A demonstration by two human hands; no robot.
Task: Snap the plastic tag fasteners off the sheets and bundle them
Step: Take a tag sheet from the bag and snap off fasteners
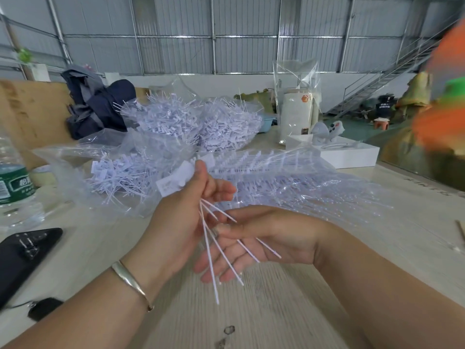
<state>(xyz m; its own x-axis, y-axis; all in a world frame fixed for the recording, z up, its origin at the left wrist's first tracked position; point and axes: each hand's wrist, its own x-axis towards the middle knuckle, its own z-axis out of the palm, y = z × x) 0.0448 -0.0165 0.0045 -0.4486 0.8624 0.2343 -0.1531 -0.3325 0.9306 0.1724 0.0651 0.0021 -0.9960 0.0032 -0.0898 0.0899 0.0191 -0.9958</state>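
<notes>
My left hand (181, 217) grips a small bundle of white tag fasteners (210, 250) above the table's middle. Their flat tag heads (176, 180) stick up past my fingers and the thin stems fan downward. My right hand (254, 243) lies palm up under the stems, fingers relaxed, thumb touching one or two of them. Behind my hands, sheets of fasteners (276, 177) lie in clear plastic. Loose snapped fasteners fill an open bag (118, 175) at the left, and two big heaps (201, 124) sit farther back.
A water bottle (12, 182) and a black case (22, 253) sit at the left. Dark clothing (95, 107) lies at the back left. A white box (349, 154) and a white cylinder in plastic (297, 117) stand at the back right. Bare tabletop (251, 318) lies below my hands.
</notes>
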